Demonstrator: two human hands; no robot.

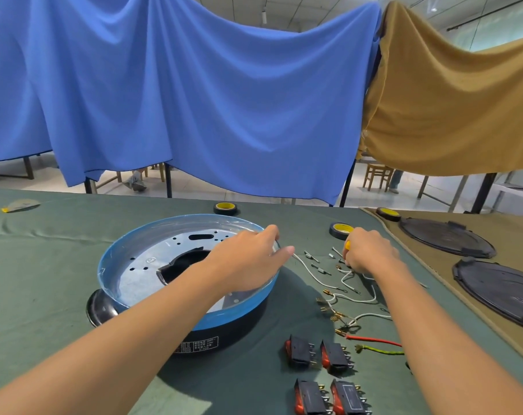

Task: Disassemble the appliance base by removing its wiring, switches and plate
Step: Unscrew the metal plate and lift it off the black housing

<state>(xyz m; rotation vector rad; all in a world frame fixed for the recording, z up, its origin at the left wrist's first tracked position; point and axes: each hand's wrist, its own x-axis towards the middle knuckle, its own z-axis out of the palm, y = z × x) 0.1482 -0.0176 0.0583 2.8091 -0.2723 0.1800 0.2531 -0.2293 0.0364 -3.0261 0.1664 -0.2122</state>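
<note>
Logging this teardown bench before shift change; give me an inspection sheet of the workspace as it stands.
Surface: green cloth, tan mat at right.
Job's things: appliance base, metal plate not yet removed; four switches laid out in front.
Clutter: three tape rolls, two black covers, loose screws.
Hands: left hand grips the base rim; right hand grips a yellow-handled tool.
Cables: white wires, red wire, green wire loose on the cloth.
Surroundings: blue drape, tan drape, chairs beyond.
</note>
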